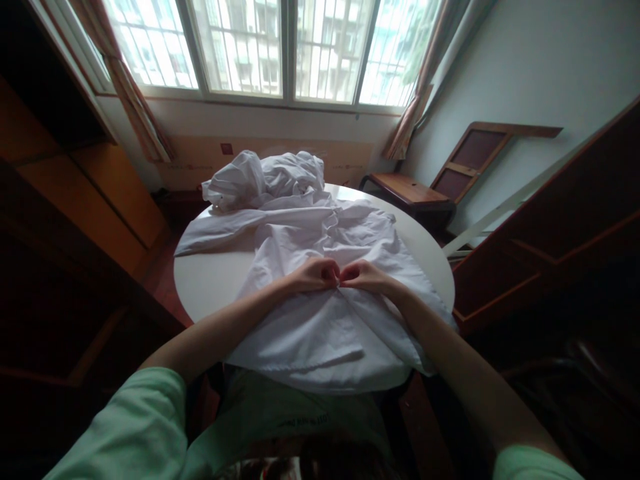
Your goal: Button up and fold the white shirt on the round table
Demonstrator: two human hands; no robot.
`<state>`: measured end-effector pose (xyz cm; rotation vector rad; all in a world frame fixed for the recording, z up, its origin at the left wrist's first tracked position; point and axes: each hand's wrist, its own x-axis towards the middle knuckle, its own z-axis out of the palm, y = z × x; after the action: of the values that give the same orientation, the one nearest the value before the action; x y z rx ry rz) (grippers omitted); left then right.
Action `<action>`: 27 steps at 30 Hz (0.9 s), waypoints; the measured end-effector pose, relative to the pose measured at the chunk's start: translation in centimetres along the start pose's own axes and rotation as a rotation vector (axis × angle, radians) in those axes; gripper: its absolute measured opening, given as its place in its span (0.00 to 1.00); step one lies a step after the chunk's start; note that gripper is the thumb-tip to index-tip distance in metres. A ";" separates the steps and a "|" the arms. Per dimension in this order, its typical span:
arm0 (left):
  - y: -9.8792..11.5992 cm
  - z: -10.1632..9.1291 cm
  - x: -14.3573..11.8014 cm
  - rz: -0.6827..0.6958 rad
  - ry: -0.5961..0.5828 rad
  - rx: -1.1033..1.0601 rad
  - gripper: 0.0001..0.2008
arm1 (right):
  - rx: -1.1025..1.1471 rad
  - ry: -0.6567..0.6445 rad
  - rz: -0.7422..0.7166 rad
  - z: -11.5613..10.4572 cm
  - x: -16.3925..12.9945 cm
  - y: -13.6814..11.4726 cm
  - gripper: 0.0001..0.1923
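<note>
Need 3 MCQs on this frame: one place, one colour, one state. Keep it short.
1. Where does the white shirt lie?
A. on the round table
B. on the wooden bench
C. on the floor

2. What colour are the person's sleeves?
A. red
B. pale green
C. black

3. How are the two hands set?
A. far apart at the table's edges
B. raised off the cloth
C. close together, pinching the shirt front

Answers:
1 A: the shirt is spread over the tabletop, its hem hanging over the near edge.
2 B: both sleeves at the bottom of the view are pale green.
3 C: the left hand and right hand meet at the shirt's middle, fingers curled on the cloth.
</note>
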<state>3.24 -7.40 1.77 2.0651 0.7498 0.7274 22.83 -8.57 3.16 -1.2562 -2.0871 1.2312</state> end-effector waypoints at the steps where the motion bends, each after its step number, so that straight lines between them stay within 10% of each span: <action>1: 0.1 0.2 -0.1 0.025 0.035 0.034 0.05 | -0.010 0.004 0.008 -0.1 0.0 0.0 0.16; 27: -0.4 1.1 -0.4 0.169 0.082 0.235 0.06 | 0.000 0.073 -0.008 0.4 0.1 -0.2 0.19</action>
<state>3.62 -7.99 0.79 2.3446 0.7415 0.8568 22.36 -8.71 3.09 -1.2725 -2.0385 1.1647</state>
